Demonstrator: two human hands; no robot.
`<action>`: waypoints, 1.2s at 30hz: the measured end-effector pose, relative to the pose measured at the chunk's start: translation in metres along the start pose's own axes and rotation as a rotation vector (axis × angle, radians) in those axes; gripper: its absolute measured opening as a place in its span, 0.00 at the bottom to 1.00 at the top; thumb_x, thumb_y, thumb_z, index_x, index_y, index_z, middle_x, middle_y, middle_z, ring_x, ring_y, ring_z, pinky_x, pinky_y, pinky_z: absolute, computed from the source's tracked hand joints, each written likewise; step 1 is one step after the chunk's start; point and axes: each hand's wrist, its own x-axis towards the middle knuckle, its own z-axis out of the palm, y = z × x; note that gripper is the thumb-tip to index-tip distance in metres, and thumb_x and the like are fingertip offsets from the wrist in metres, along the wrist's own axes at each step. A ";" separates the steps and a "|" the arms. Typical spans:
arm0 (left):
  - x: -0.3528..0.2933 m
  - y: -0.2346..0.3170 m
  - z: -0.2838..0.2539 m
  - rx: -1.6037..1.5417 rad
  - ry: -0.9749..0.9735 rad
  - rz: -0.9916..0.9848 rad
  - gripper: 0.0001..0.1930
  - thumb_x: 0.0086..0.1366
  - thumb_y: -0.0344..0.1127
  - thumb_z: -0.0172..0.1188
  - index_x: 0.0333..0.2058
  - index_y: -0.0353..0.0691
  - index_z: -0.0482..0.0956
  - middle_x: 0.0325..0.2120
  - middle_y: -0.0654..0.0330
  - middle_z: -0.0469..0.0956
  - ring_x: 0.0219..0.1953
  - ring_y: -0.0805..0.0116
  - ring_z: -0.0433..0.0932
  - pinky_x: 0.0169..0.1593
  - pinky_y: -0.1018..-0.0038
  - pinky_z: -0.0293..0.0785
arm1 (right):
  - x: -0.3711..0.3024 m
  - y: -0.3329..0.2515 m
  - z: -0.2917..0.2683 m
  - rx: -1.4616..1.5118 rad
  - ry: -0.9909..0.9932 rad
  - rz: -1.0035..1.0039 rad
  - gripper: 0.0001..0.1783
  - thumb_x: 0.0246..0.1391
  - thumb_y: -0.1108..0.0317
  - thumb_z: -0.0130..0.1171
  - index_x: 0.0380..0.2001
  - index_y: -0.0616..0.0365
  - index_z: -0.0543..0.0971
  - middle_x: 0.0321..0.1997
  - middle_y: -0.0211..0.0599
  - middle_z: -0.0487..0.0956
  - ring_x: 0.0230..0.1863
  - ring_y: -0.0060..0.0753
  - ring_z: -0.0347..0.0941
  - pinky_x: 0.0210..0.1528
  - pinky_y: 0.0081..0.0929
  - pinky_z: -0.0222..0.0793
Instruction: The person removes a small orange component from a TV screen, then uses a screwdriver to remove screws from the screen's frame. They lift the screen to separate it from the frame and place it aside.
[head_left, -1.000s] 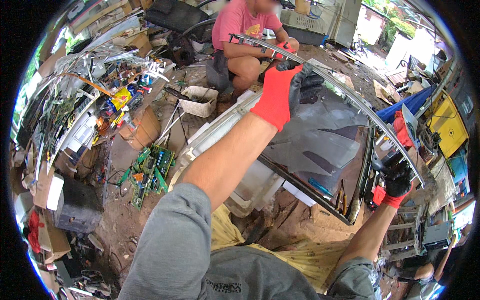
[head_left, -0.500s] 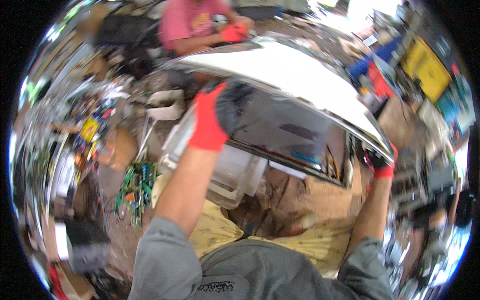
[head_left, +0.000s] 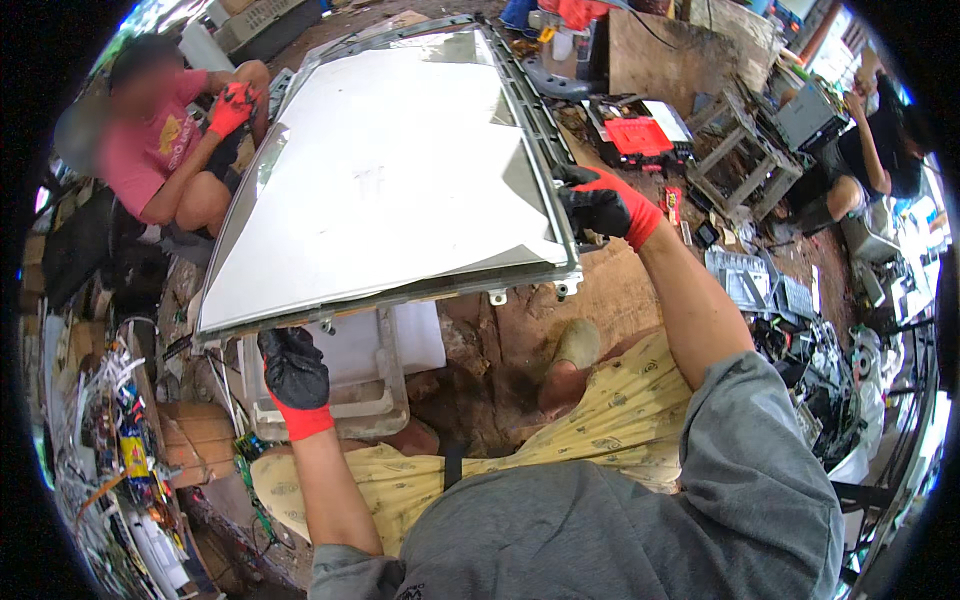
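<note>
A large flat-screen TV panel (head_left: pixel 380 180) with a torn white sheet on its upper face slopes away in front of me, in a thin metal frame. My right hand (head_left: pixel 605 205), in a red and black glove, grips the frame's right edge near its near corner, with the fingers closed round it. Under the near left corner is my left hand (head_left: pixel 293 370), gloved alike. Its fingers are bent up against the edge and partly hidden by the panel. A translucent whitish plastic stool (head_left: pixel 393 385) stands below the panel's near edge, half covered by it.
A person in a pink shirt (head_left: pixel 150 155) sits close by the panel's left side; another person (head_left: pixel 880 145) works at the far right. A red toolbox (head_left: pixel 640 138) and a wooden stool (head_left: pixel 735 160) stand right of the panel. Scrap electronics (head_left: pixel 130 450) and a cardboard box (head_left: pixel 195 440) lie at left.
The panel has turned from tilted up with its dark underside showing to lying flatter, white face upward. My left hand has come down and nearer; my right hand has moved left and farther away.
</note>
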 end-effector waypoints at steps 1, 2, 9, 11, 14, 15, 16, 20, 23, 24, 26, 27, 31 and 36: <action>0.001 0.004 -0.009 -0.175 -0.112 -0.110 0.12 0.69 0.39 0.54 0.47 0.43 0.79 0.41 0.58 0.82 0.39 0.67 0.80 0.40 0.75 0.79 | 0.000 -0.004 0.009 0.016 -0.030 0.021 0.24 0.59 0.67 0.57 0.57 0.60 0.69 0.33 0.22 0.74 0.32 0.15 0.72 0.33 0.19 0.71; -0.004 0.010 -0.021 -0.205 -0.096 -0.060 0.13 0.69 0.38 0.53 0.48 0.43 0.78 0.42 0.57 0.82 0.40 0.66 0.80 0.42 0.75 0.79 | 0.002 -0.010 0.023 0.026 -0.037 0.016 0.24 0.59 0.67 0.57 0.57 0.59 0.69 0.32 0.22 0.74 0.30 0.15 0.72 0.30 0.19 0.69; 0.007 -0.003 0.017 -0.096 0.061 0.155 0.19 0.71 0.37 0.49 0.58 0.41 0.70 0.56 0.50 0.72 0.52 0.55 0.74 0.47 0.65 0.77 | -0.010 -0.030 0.037 0.024 0.003 -0.087 0.20 0.58 0.61 0.58 0.49 0.60 0.72 0.30 0.27 0.76 0.24 0.19 0.73 0.24 0.19 0.71; 0.002 0.007 0.010 -0.134 -0.124 0.060 0.18 0.71 0.34 0.49 0.59 0.45 0.69 0.55 0.52 0.73 0.48 0.57 0.76 0.49 0.61 0.80 | 0.003 -0.023 0.042 0.085 -0.023 -0.125 0.16 0.59 0.65 0.56 0.48 0.61 0.73 0.31 0.30 0.77 0.27 0.22 0.75 0.29 0.21 0.73; 0.000 0.012 -0.015 -0.008 -0.028 0.138 0.20 0.71 0.32 0.49 0.60 0.52 0.67 0.54 0.53 0.73 0.46 0.57 0.78 0.47 0.57 0.81 | 0.006 -0.021 0.041 0.105 -0.078 -0.108 0.15 0.59 0.67 0.57 0.46 0.63 0.74 0.30 0.31 0.78 0.28 0.23 0.77 0.30 0.23 0.75; -0.001 0.013 -0.018 -0.079 -0.033 0.094 0.20 0.71 0.32 0.49 0.60 0.52 0.66 0.54 0.52 0.73 0.46 0.58 0.78 0.48 0.56 0.81 | 0.007 -0.019 0.045 0.092 -0.079 -0.085 0.15 0.58 0.67 0.58 0.46 0.63 0.74 0.30 0.31 0.78 0.27 0.23 0.77 0.30 0.23 0.75; -0.006 0.013 -0.020 -0.040 0.005 0.099 0.20 0.71 0.31 0.49 0.61 0.53 0.66 0.54 0.52 0.74 0.46 0.58 0.78 0.48 0.55 0.80 | 0.008 -0.018 0.049 0.078 -0.080 -0.061 0.15 0.58 0.67 0.59 0.46 0.63 0.74 0.30 0.31 0.78 0.27 0.23 0.77 0.29 0.23 0.75; -0.010 -0.011 0.033 -0.043 0.177 0.208 0.21 0.70 0.30 0.49 0.60 0.54 0.67 0.51 0.52 0.76 0.45 0.56 0.79 0.51 0.53 0.77 | 0.003 -0.012 0.046 -0.055 -0.031 -0.037 0.15 0.57 0.66 0.59 0.45 0.63 0.74 0.30 0.31 0.78 0.29 0.23 0.78 0.27 0.21 0.75; -0.010 -0.005 0.021 0.024 0.020 0.202 0.21 0.70 0.28 0.49 0.60 0.53 0.67 0.49 0.53 0.77 0.45 0.55 0.79 0.51 0.54 0.78 | 0.007 -0.007 0.042 0.059 -0.074 0.022 0.19 0.57 0.64 0.60 0.50 0.60 0.72 0.32 0.32 0.79 0.28 0.23 0.78 0.26 0.20 0.74; -0.008 -0.007 0.026 0.006 0.028 0.209 0.21 0.70 0.28 0.49 0.59 0.53 0.68 0.48 0.52 0.78 0.44 0.55 0.79 0.50 0.55 0.78 | 0.007 -0.005 0.036 0.050 -0.078 0.033 0.21 0.57 0.63 0.60 0.52 0.58 0.71 0.32 0.31 0.79 0.27 0.22 0.78 0.26 0.19 0.73; -0.005 -0.012 0.036 -0.030 0.047 0.220 0.20 0.69 0.28 0.50 0.59 0.52 0.69 0.46 0.52 0.79 0.43 0.56 0.79 0.49 0.57 0.78 | 0.005 -0.010 0.033 -0.112 -0.038 0.091 0.21 0.58 0.63 0.58 0.53 0.59 0.71 0.31 0.35 0.80 0.27 0.23 0.79 0.24 0.20 0.73; -0.007 -0.006 0.028 -0.021 0.011 0.209 0.20 0.69 0.29 0.50 0.58 0.52 0.69 0.46 0.52 0.78 0.42 0.56 0.79 0.48 0.57 0.78 | 0.001 -0.025 0.043 -0.178 -0.043 0.116 0.21 0.58 0.63 0.57 0.53 0.59 0.72 0.31 0.35 0.81 0.27 0.23 0.79 0.24 0.21 0.73; -0.003 -0.018 0.014 0.023 0.079 0.202 0.19 0.68 0.30 0.51 0.57 0.50 0.70 0.47 0.52 0.78 0.42 0.56 0.79 0.42 0.59 0.79 | 0.003 -0.027 0.000 -0.455 0.113 0.151 0.19 0.55 0.65 0.56 0.49 0.62 0.76 0.31 0.38 0.82 0.26 0.28 0.80 0.27 0.27 0.75; -0.011 -0.008 -0.007 -0.072 -0.117 0.007 0.19 0.69 0.31 0.48 0.58 0.51 0.69 0.49 0.49 0.76 0.45 0.50 0.77 0.43 0.55 0.78 | 0.003 -0.007 -0.008 -1.388 0.468 0.108 0.25 0.48 0.53 0.56 0.45 0.60 0.77 0.45 0.51 0.80 0.45 0.49 0.79 0.49 0.40 0.74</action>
